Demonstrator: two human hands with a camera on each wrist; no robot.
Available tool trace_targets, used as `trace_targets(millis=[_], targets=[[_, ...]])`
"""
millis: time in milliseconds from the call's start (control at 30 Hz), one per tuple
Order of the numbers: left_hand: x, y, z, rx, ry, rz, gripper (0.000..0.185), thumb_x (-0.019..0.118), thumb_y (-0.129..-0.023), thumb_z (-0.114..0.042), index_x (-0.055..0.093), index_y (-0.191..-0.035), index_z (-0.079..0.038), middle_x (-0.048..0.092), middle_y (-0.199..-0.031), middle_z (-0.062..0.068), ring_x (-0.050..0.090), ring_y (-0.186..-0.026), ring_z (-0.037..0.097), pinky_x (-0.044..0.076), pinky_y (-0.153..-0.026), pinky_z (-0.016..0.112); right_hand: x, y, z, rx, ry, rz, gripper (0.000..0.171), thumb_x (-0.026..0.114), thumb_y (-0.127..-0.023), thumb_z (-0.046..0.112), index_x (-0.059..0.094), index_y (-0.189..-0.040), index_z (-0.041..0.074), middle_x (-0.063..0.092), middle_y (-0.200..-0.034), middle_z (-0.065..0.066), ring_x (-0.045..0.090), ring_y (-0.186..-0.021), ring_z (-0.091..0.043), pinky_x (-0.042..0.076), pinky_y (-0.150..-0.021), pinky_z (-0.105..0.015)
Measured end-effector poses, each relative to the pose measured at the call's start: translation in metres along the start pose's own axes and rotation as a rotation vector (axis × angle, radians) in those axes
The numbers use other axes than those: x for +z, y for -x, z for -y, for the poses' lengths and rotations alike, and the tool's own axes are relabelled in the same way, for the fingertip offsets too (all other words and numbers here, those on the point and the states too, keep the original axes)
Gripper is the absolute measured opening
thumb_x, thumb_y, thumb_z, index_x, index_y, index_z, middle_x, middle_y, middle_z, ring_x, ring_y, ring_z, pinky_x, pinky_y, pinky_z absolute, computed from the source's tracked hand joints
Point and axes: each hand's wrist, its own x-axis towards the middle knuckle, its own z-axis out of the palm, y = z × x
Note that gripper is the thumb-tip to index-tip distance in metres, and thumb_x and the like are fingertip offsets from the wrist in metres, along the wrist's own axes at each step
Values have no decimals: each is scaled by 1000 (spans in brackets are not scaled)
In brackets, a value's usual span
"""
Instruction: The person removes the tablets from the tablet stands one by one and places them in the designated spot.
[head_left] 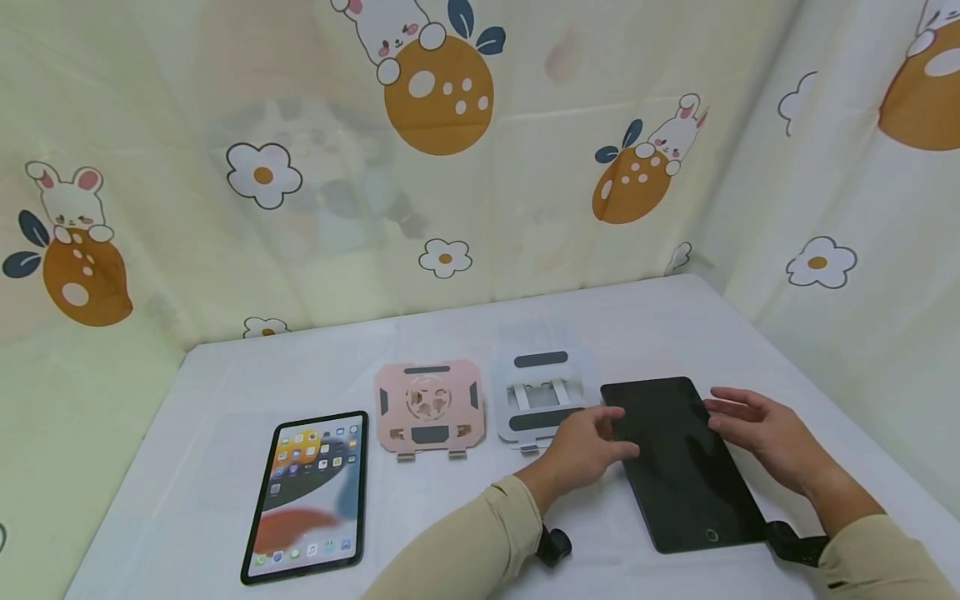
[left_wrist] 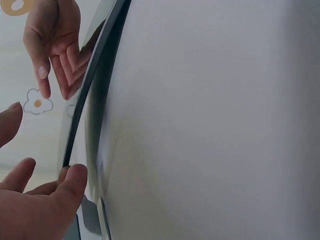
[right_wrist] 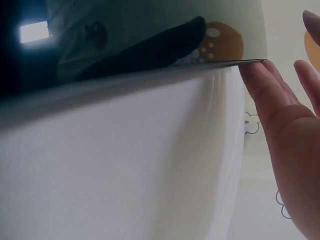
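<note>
A tablet with a dark screen and a round home button (head_left: 690, 467) lies at the right of the table. Along its left edge is my left hand (head_left: 577, 450), thumb and forefinger spread apart over that side. In the left wrist view the fingertips (left_wrist: 75, 175) are right at the tablet's thin edge. My right hand (head_left: 772, 437) is on the opposite side, its fairly straight fingers at the upper right edge. In the right wrist view its fingertips (right_wrist: 255, 70) meet the edge while the thumb stays apart. The screen mirrors the hands.
A second tablet (head_left: 307, 500) with a lit home screen lies at the left. Between the tablets are a pink folding stand (head_left: 393, 387) and a light blue one (head_left: 502, 421), partly behind my left hand. A patterned curtain (head_left: 525, 208) hangs along the table's (head_left: 195, 450) back and right side.
</note>
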Motion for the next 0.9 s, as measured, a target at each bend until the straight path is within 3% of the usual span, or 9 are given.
trace_targets(millis=[300,533,700,900], targets=[[8,1,-1,-20,17,-5,46,82,-84,-18,68,-127,-16,62,-108,1,55,-95,10,48,-83,27,-1,3,0,44,-55,29,64,61,-101,19,29,-147,-14,41,-143,-38,58,-102,8,55,-82,-23],[11,2,2,-40,16,-10,42,81,-85,-19,68,-125,-19,63,-115,2,57,-106,12,49,-89,29,-1,5,-5,53,-107,55,63,61,-101,13,29,-145,-18,52,-138,-30,61,-103,4,56,-83,-27],[11,3,3,-35,6,-14,42,81,-85,-20,68,-125,-19,62,-118,2,56,-108,11,48,-91,29,-1,6,-5,35,-56,72,62,61,-101,14,30,-145,-18,47,-140,-36,58,-104,8,52,-84,-19],[10,6,1,-38,12,-22,42,80,-86,-21,67,-126,-18,61,-126,3,55,-116,13,48,-94,30,-5,7,11,23,138,36,61,59,-103,29,38,-145,-10,47,-142,-32,50,-102,17,46,-82,-12]])
